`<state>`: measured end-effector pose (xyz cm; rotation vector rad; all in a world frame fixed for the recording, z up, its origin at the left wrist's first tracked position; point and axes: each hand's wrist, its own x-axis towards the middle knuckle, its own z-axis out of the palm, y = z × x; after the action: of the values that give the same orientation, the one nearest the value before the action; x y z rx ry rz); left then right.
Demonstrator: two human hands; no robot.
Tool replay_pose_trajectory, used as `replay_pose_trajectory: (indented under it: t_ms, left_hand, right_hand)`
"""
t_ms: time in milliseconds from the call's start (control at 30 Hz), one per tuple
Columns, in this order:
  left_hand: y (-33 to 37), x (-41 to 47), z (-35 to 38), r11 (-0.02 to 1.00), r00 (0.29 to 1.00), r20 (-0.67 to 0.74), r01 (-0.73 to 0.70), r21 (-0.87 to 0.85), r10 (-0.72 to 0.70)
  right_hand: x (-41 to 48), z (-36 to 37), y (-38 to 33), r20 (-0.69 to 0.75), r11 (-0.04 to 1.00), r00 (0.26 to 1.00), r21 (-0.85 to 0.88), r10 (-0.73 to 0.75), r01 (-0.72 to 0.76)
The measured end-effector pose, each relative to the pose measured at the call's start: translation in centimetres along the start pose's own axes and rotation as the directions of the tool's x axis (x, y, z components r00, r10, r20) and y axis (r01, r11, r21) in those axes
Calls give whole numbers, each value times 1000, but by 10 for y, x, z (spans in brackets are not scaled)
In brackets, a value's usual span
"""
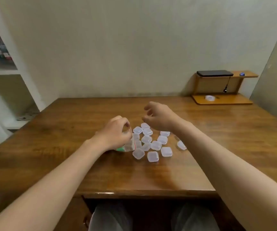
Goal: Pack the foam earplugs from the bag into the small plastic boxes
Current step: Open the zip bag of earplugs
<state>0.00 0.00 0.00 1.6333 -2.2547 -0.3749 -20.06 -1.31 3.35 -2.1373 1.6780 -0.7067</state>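
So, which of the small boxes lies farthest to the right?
The box beside the right forearm, at the right edge of the cluster. A small gap separates it from the others, which lie closer together.

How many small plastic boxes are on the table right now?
14 boxes show, clustered on the table: two half-hidden behind the bag, one apart at the right, the rest bunched centrally. Others may hide behind the left hand.

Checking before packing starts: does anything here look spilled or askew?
No spill shows. The small plastic boxes lie jumbled beside the bag, not in rows; one box sits apart at the right. The left hand pinches the bag's top.
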Motion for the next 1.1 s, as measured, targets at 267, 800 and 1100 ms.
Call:
replay_pose_trajectory:
  t_ms: [267,800,1100]
  left_hand:
    - [-1,4,39,959,998,-48,-28,283,44]
    - [-33,47,65,971,921,-315,-241,4,230]
    - [-11,64,69,855,693,-668,-492,-165,270]
  right_hand:
    - [8,50,19,80,990,991,-91,-104,111]
    - [32,58,59,14,984,985,-48,-172,173]
    - [24,49,55,-39,982,995,162,-97,102]
